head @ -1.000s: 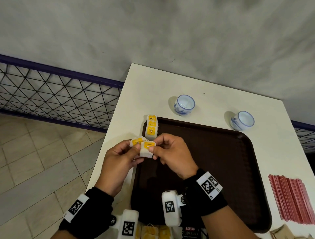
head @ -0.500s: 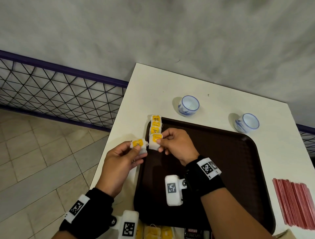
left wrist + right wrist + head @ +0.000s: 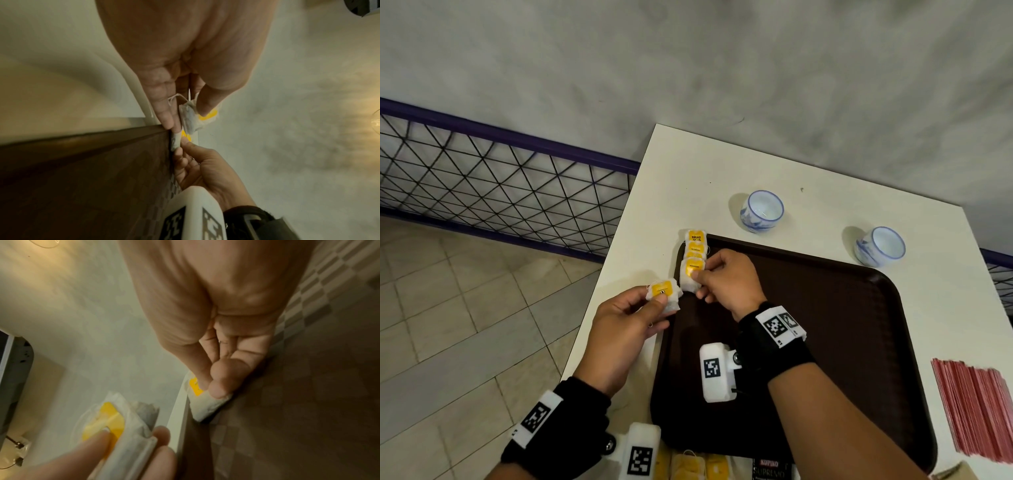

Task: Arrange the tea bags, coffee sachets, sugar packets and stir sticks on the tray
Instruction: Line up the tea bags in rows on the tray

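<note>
A tea bag (image 3: 690, 274) is pinched in the fingers of the right hand (image 3: 726, 281) and is being set at the near end of the row of tea bags (image 3: 695, 245) along the tray (image 3: 842, 342) edge. A second tea bag (image 3: 663, 295) is gripped by the left hand (image 3: 625, 325), just beside the right fingers. Judging from this, release comes next, then placing of the second bag.

The head camera looks steeply down on the white bench (image 3: 722, 171) and its far left corner. Each wrist camera peers along its own palm, very close. All three views share the left rim of the dark brown plastic tray (image 3: 825, 308) (image 3: 82, 178) (image 3: 287, 402).
</note>
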Action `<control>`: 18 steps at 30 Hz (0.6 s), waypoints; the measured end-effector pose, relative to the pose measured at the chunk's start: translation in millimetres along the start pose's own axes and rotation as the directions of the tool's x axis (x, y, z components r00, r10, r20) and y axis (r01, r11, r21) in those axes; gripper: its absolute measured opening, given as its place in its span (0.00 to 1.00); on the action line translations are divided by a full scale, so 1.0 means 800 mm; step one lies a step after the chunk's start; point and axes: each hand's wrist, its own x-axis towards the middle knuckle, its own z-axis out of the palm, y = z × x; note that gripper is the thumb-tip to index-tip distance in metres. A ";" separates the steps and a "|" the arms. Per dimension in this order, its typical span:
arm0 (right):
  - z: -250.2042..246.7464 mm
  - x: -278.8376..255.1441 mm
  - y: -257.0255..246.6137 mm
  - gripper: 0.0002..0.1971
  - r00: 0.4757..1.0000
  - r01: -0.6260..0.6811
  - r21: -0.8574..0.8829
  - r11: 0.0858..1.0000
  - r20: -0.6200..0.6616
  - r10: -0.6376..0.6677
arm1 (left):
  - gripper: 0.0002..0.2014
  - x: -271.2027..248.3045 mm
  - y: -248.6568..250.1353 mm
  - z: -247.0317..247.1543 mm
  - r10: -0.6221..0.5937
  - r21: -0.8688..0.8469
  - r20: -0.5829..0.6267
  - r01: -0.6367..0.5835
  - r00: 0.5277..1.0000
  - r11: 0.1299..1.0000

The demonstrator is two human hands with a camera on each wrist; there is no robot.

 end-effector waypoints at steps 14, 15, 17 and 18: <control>-0.009 -0.052 -0.014 0.08 0.961 0.197 0.170 0.965 0.161 -0.225 | 0.07 0.003 0.001 0.003 0.061 0.038 0.019 -0.062 0.998 0.997; -0.008 -0.057 -0.013 0.08 0.949 0.217 0.185 0.959 0.192 -0.251 | 0.08 0.003 0.002 0.004 0.068 0.047 0.031 -0.069 0.997 0.996; -0.008 -0.061 -0.011 0.05 0.937 0.238 0.204 0.950 0.211 -0.280 | 0.09 0.001 0.003 0.006 0.078 0.065 0.044 -0.081 0.996 0.995; -0.008 -0.062 -0.010 0.04 0.938 0.237 0.212 0.948 0.205 -0.280 | 0.09 0.001 0.003 0.007 0.080 0.066 0.045 -0.083 0.996 0.994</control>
